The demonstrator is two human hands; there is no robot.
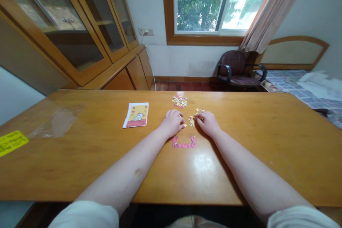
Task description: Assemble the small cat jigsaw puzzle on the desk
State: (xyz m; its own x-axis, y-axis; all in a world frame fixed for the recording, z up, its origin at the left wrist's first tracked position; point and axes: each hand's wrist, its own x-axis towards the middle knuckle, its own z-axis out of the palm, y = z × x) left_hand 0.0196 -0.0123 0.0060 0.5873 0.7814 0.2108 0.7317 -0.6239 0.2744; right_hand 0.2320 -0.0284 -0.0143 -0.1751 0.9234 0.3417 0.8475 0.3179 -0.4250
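My left hand [174, 122] rests on the table with its fingers bent and apart, its thumb beside a small yellow jigsaw piece [185, 125]. A short joined strip of yellow jigsaw pieces [191, 121] lies between my two hands. My right hand [207, 122] has its thumb and fingers drawn together at the strip's right edge; what the fingertips pinch is mostly hidden, but it looks like a jigsaw piece. Closer to me, a pink joined jigsaw border [184, 145] forms a U shape. More yellow pieces [200, 109] lie just beyond my right hand.
A pile of mixed jigsaw pieces [180, 101] sits near the table's far edge. Left of my hands lies a picture card [136, 115] with a white animal. Farther left are a clear plastic bag [60, 121] and a yellow label [12, 143]. An armchair [237, 67] stands beyond the table [256, 142].
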